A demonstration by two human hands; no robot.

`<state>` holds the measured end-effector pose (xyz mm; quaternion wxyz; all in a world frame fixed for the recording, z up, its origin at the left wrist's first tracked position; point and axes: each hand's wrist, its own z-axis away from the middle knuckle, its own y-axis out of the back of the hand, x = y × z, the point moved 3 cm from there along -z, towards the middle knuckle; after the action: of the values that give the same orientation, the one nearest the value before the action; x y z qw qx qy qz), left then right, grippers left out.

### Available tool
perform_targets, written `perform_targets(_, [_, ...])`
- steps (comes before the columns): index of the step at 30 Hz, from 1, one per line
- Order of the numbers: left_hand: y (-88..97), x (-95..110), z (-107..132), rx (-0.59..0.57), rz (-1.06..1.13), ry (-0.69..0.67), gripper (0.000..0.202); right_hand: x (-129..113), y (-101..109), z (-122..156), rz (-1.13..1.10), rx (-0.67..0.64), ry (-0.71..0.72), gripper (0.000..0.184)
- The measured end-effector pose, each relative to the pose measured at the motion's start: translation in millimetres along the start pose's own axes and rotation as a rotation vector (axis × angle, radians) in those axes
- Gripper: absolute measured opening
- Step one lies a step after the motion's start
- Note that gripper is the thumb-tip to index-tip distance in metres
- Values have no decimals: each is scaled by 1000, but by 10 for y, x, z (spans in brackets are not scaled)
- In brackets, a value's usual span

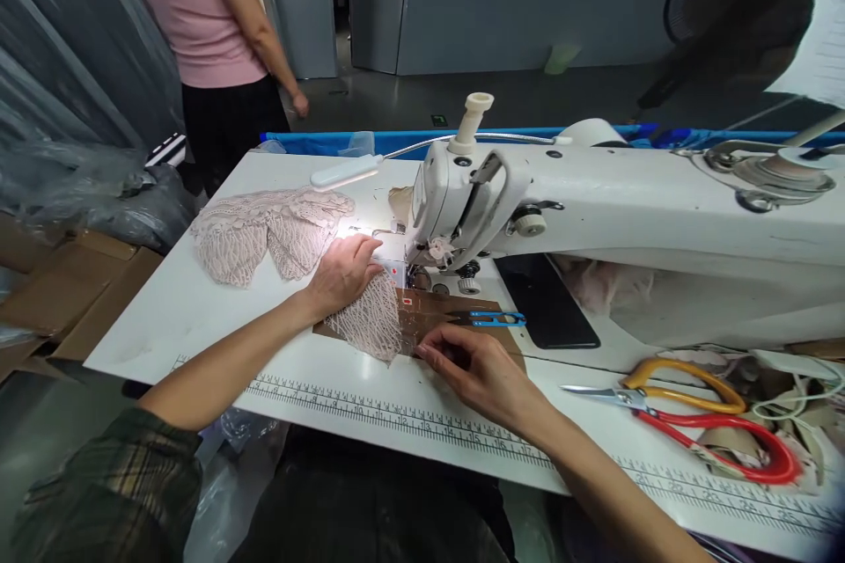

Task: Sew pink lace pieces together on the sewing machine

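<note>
Pale pink lace fabric (370, 317) lies on a brown plate (432, 308) beside the needle area of a white sewing machine (455, 202). My left hand (344, 274) rests on this lace, thumb and fingers closed on it just left of the presser foot. More of the pink lace (264, 233) spreads over the table behind that hand. Close to the lace's right edge, my right hand (479, 369) makes a pinch with thumb and forefinger; what is between the tips is too small to make out. Blue thread snips (495, 318) lie just beyond my right hand.
A black phone (547, 303) lies under the machine arm. Scissors with orange and red handles (687, 409) are at the right. A printed ruler (389, 418) runs along the table's front edge. A person in pink (191, 9) stands behind, left of cardboard boxes (72, 281) and plastic wrap.
</note>
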<state>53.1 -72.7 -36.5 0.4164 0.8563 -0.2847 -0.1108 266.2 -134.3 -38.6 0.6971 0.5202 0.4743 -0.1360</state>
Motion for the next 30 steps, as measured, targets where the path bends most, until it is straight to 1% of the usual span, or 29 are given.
perform_targets(2, [67,60,-27,10,-85,-28,19,8,16,37,-57,37,20,29])
perform_targets(3, [95,108,-27,-23,-74,-51,20,2,15,43,-82,60,38,30])
perform_targets(5, [127,230,7,-152,40,-108,23,-35,-6,48,-133,96,105,28])
perform_targets(7, [130,363,75,-289,163,-151,24,-97,-48,74,-200,102,194,24])
perform_targets(8, [123,421,111,-328,184,-158,25,-131,-75,102,-239,92,225,23])
perform_targets(10, [93,505,171,-342,144,-154,30,-194,-140,198,-311,33,229,22])
perform_targets(12, [47,552,207,-328,77,-158,33,-244,-206,343,-356,-85,158,25])
perform_targets(13, [24,565,217,-324,58,-164,33,-262,-235,432,-374,-175,94,28])
perform_targets(14, [7,570,223,-321,54,-171,34,-274,-258,528,-395,-287,17,30])
perform_targets(16, [8,567,224,-292,73,-187,38,-280,-279,735,-430,-587,-162,32])
perform_targets(17, [28,559,223,-265,91,-194,39,-278,-260,826,-400,-719,-209,32])
perform_targets(18, [59,546,223,-234,111,-201,38,-269,-217,887,-323,-790,-214,32])
perform_targets(19, [100,529,226,-204,128,-207,36,-252,-151,906,-218,-776,-178,31])
perform_targets(20, [143,508,234,-183,148,-213,32,-228,-74,889,-117,-702,-138,31])
perform_targets(21, [184,485,249,-182,179,-219,28,-199,5,844,-38,-598,-111,32])
perform_targets(23, [251,441,305,-231,286,-233,23,-137,133,697,50,-390,-83,37])
perform_targets(24, [277,426,344,-267,356,-241,22,-111,174,605,75,-310,-60,38])
perform_targets(27, [355,433,480,-331,525,-257,23,-75,229,307,138,-96,88,34])
perform_targets(28, [386,454,522,-338,556,-259,20,-67,227,214,159,-46,133,33])
perform_targets(30, [456,516,591,-357,608,-260,17,-42,204,46,195,5,191,31])
